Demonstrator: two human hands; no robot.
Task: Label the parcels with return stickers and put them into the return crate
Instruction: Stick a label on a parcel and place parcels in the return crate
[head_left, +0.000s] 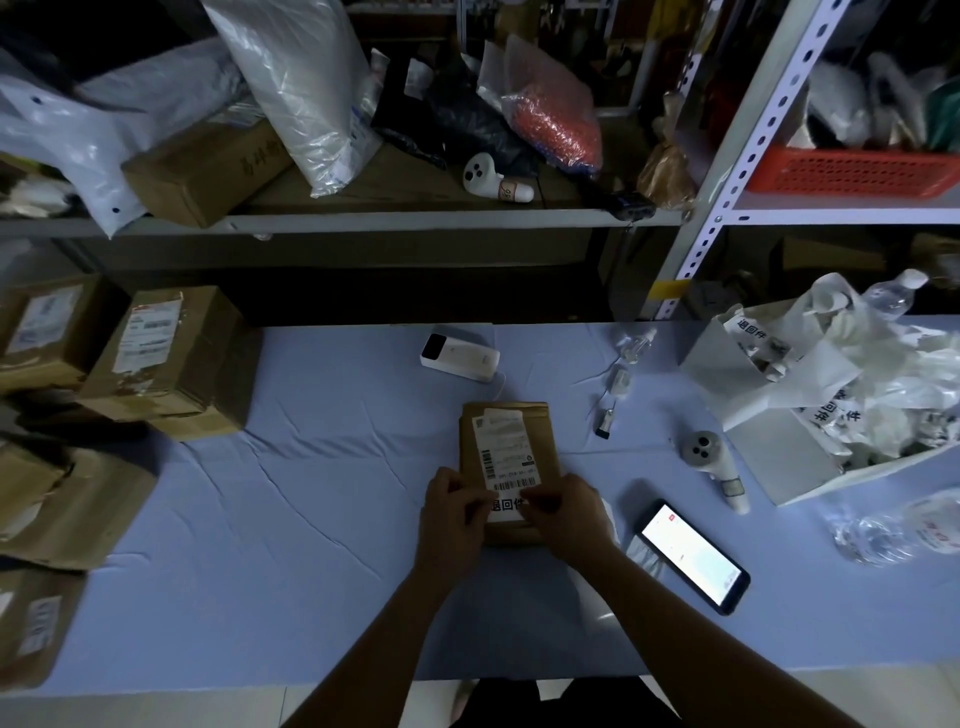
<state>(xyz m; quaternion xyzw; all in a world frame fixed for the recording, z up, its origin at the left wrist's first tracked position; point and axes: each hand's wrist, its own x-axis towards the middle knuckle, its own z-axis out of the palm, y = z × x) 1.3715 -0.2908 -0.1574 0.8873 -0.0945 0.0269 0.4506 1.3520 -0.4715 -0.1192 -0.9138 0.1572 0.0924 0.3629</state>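
Note:
A small brown parcel (506, 431) lies flat in the middle of the blue-covered table (260, 545), with a white shipping label on top. Below that label sits a white return sticker (508, 506) with black characters. My left hand (452, 512) pinches the sticker's left edge against the parcel. My right hand (569, 512) pinches its right edge. Both hands cover the parcel's near end.
Several brown parcels (171, 358) are stacked along the table's left side. A white box of peeled sticker backings (810, 441) stands at the right, with a phone (693, 556), a handheld scanner (719, 467), plastic bottles (893, 525) and a white label printer (460, 358) around. Shelves rise behind.

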